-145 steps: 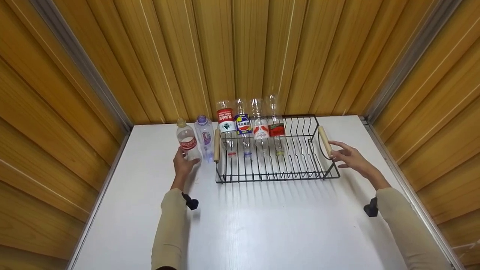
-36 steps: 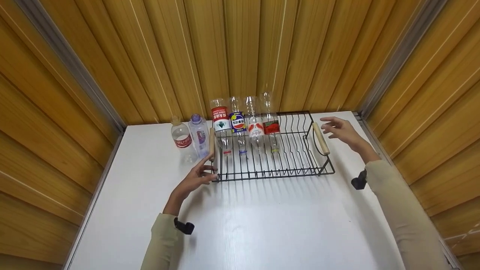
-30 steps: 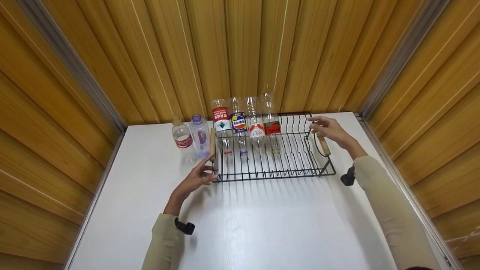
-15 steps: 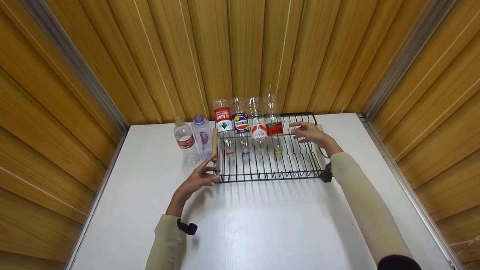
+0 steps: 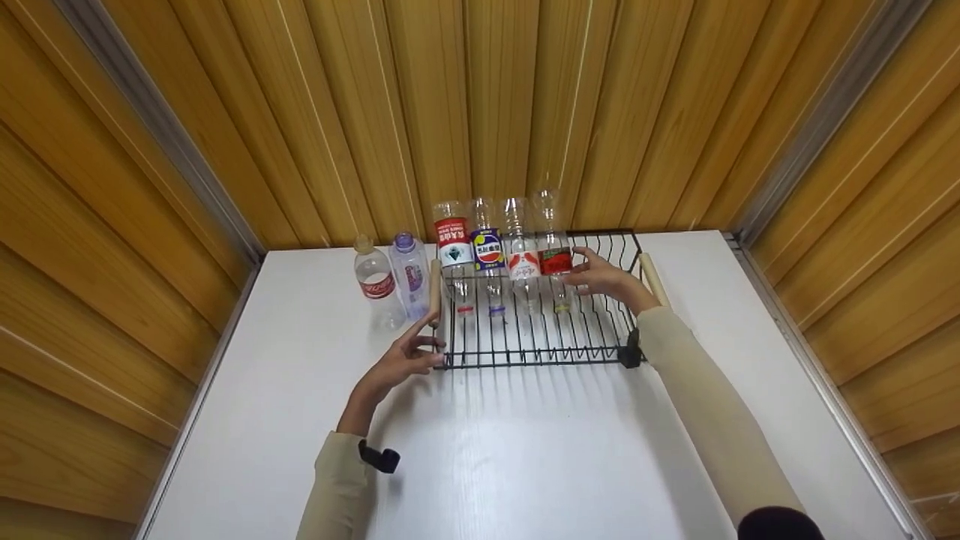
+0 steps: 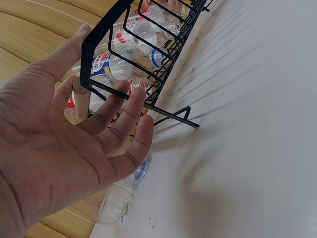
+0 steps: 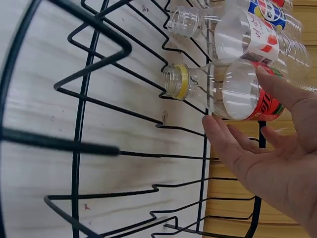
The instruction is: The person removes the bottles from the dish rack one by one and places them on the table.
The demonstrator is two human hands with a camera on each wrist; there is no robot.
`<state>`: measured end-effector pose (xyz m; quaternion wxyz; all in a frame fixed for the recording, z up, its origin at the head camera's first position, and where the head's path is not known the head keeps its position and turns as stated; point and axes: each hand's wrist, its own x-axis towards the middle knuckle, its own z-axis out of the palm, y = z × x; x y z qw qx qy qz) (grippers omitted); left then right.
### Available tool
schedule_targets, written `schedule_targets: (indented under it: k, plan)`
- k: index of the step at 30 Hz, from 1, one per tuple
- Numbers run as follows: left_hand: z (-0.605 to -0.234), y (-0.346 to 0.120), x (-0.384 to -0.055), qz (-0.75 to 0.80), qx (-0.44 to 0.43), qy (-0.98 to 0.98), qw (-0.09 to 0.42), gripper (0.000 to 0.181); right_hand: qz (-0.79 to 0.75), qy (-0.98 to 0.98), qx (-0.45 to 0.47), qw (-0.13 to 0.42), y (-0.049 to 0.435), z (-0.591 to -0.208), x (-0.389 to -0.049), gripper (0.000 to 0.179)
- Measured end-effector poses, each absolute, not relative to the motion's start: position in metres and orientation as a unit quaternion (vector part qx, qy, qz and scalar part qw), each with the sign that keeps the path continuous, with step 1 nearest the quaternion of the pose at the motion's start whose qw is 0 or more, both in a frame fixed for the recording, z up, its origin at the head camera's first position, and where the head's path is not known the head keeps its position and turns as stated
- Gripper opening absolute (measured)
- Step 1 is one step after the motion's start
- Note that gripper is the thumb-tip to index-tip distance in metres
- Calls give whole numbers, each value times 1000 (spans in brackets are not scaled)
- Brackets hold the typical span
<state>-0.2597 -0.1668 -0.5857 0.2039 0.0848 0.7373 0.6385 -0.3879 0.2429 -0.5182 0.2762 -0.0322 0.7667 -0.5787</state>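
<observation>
A black wire rack (image 5: 592, 352) with wooden handles stands on the white table. Several clear plastic bottles lie in its slots, caps towards me. My right hand (image 5: 607, 281) is at the rightmost one, a bottle with a red and green label (image 5: 556, 261) and a yellow neck ring. In the right wrist view the thumb (image 7: 277, 84) overlaps that label and the fairly straight fingers lie along the bottle's underside. My left hand (image 5: 401, 360) is at the rack's front left corner, fingers spread and loosely bent around the frame, a fingertip at the left wooden handle (image 5: 435, 289).
Left of the rack stand a clear bottle with a red label (image 5: 376, 285) and a purple-tinted bottle (image 5: 411, 274). Beside the held-at bottle lie others with white-red (image 5: 523, 265), blue (image 5: 488, 249) and red-white (image 5: 453, 241) labels. Corrugated wood-look walls (image 5: 495, 90) enclose the table.
My left hand has left the red-label bottle at the left and come to the rack's front left corner. My right hand has moved left from the right handle to the rightmost bottle.
</observation>
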Motion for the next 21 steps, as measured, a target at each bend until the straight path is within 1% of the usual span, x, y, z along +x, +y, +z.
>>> schedule_targets:
  k: [9,14,18,21]
  plan:
    - [-583,-166,-258,632,87,744,198,85,-597,747,-10,292,230,-522,-391,92]
    - [-583,-166,-257,628,99,746,199,86,-599,746,-5,291,228,-523,-390,89]
    - [-584,-166,-258,626,90,748,200,87,-597,749,-6,286,230,-524,-389,89]
    - [-585,-167,-259,627,86,748,200,87,-596,751,-11,285,231,-524,-388,85]
